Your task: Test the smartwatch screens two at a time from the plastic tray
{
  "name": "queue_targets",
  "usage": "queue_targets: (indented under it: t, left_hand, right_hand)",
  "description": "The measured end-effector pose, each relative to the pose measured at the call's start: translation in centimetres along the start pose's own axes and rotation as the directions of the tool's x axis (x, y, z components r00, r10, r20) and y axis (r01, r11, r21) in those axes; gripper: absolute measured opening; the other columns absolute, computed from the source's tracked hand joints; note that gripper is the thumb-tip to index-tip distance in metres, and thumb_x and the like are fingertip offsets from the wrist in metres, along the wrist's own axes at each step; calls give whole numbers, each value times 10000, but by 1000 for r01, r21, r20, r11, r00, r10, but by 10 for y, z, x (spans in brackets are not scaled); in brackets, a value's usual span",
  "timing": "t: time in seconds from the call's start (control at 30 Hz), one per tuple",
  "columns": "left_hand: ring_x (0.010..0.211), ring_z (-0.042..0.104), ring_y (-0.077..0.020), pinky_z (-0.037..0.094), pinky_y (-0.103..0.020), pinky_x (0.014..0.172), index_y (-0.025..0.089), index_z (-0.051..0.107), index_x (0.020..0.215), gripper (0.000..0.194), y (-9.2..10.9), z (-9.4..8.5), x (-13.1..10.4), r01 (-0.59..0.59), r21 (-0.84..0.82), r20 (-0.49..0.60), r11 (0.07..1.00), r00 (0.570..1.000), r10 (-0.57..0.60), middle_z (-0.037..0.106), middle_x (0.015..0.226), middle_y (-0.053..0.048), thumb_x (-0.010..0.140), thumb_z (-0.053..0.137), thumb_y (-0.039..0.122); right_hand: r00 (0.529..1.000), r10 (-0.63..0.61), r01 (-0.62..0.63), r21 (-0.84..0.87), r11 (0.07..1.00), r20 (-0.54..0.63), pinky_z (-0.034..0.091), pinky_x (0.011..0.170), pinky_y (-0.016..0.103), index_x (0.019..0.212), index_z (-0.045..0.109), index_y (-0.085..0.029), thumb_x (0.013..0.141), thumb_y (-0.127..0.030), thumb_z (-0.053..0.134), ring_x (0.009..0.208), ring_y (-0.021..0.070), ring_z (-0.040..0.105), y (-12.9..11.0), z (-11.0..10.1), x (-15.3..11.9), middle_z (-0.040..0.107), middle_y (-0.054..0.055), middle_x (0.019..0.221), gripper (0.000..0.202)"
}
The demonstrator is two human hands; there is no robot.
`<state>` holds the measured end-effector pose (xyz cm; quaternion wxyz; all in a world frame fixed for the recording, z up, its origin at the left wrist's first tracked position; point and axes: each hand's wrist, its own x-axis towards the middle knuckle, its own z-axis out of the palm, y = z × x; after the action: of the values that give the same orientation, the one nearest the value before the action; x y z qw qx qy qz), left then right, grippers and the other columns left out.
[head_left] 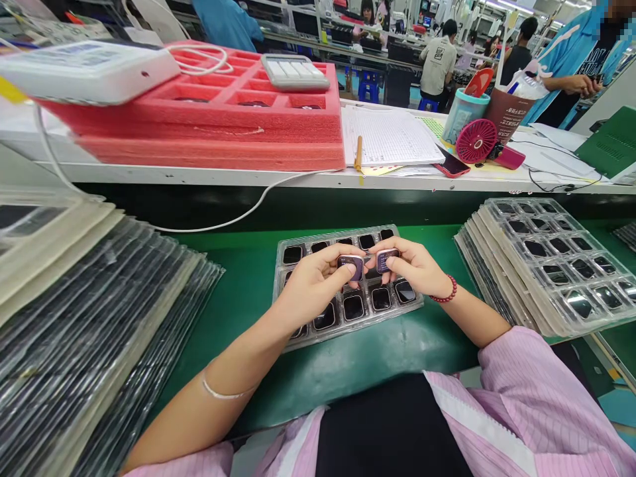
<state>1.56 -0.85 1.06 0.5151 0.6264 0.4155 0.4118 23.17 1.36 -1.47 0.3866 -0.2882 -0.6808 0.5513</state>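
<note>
Over a clear plastic tray, both hands are raised close together. My left hand pinches a small square watch-like unit with a lit screen, thumb lying on its face. A similar watch-like unit is gripped between the thumb and fingers of my right hand. The two units are side by side, a little apart. Beneath them, the tray's pockets hold several dark square units with rounded corners, among them one near the front edge. My hands hide the middle pockets.
Stacked trays stand at left and right on the green mat. On the shelf are red foam, a white device, papers, a phone and a pink fan. A white cable hangs down. Other people work beyond.
</note>
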Motion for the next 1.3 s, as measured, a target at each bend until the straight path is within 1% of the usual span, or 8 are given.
queue_targets:
  t: [0.4, 0.5, 0.63, 0.73, 0.83, 0.93, 1.13, 1.3]
  left_hand:
    - [683, 672, -193, 592, -320, 629, 173, 687, 970, 278, 1, 1, 0, -3, 5, -8, 1000, 1000, 3, 728, 862, -66, 808, 699, 399]
    - [725, 682, -196, 603, -348, 703, 166, 678, 1012, 289, -3, 1, 2, 7, -17, -13, 1000, 1000, -7, 730, 921, -71, 793, 708, 353]
    - [890, 699, -233, 589, -369, 807, 168, 665, 1075, 373, -9, 0, 3, -17, -48, -50, 999, 999, 15, 730, 1018, -81, 737, 760, 294]
    - [811, 693, -212, 585, -356, 772, 161, 664, 1044, 333, -10, 0, 3, -16, -75, -40, 997, 999, 13, 732, 943, -71, 756, 751, 302]
    - [823, 689, -213, 579, -349, 775, 164, 663, 1039, 349, -9, 0, 3, -24, -79, -47, 997, 999, 20, 730, 942, -69, 733, 774, 289]
    - [780, 677, -204, 574, -345, 753, 166, 664, 1031, 329, -8, 0, 3, -20, -72, -36, 997, 999, 18, 727, 911, -65, 741, 763, 287]
    - [813, 680, -207, 573, -348, 772, 166, 655, 1056, 340, -8, 0, 2, -20, -74, -24, 997, 1000, 18, 714, 918, -60, 749, 743, 284]
    - [959, 683, -249, 573, -364, 824, 178, 621, 1168, 470, -8, 0, 1, 3, -50, -20, 999, 1000, -4, 699, 1045, -84, 724, 755, 255]
  right_hand:
    - [1000, 3, -3, -2, 1000, -3, 588, 620, 228, 1163, 600, -150, 946, -331, 560, 653, 92, 656, -1, 1, 0, 734, 89, 1008, 285]
    - [1000, -5, 5, -18, 1000, -16, 575, 614, 220, 1201, 584, -159, 931, -278, 553, 671, 94, 668, 0, 0, 1, 725, 90, 1055, 296]
    - [998, -51, 50, -53, 997, -21, 587, 672, 232, 1281, 545, -183, 889, -218, 574, 820, 126, 707, 1, 0, 2, 686, 100, 1186, 394]
    - [999, -46, 47, -67, 997, 12, 596, 684, 242, 1295, 541, -180, 914, -225, 549, 843, 134, 715, 1, 1, 2, 682, 107, 1197, 383]
    - [998, -58, 60, -51, 997, 29, 602, 687, 240, 1323, 522, -178, 896, -207, 569, 863, 140, 718, 0, 1, 1, 674, 115, 1221, 430]
    - [998, -47, 49, -50, 998, 34, 601, 662, 226, 1309, 532, -176, 898, -197, 551, 841, 133, 720, 0, 1, 1, 684, 112, 1206, 411]
    - [999, -38, 40, -62, 997, 32, 599, 631, 220, 1284, 549, -177, 887, -194, 555, 822, 135, 720, -1, 1, 1, 691, 108, 1195, 398]
    - [998, -58, 59, -47, 997, 19, 599, 659, 228, 1293, 536, -175, 838, -158, 583, 857, 145, 721, 0, -1, 2, 666, 121, 1249, 457]
